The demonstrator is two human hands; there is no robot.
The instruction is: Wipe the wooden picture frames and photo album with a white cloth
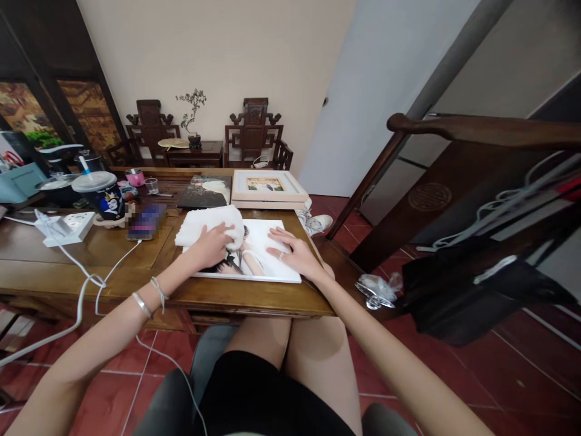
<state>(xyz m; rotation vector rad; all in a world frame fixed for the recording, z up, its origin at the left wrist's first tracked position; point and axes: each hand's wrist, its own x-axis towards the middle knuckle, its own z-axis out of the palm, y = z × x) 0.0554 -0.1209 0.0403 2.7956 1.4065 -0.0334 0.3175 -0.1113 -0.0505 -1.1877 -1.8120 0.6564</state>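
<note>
Head view: the left hand [213, 242] grips a white cloth [206, 223] bunched on the far-left corner of the print [263, 266] lying flat on the bench [136, 284], while the right hand [293, 253], open and flat, presses its right side.

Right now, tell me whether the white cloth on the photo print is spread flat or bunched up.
Bunched up. The white cloth lies in rumpled folds under the left hand, covering only the upper left part of the photo print.
</note>
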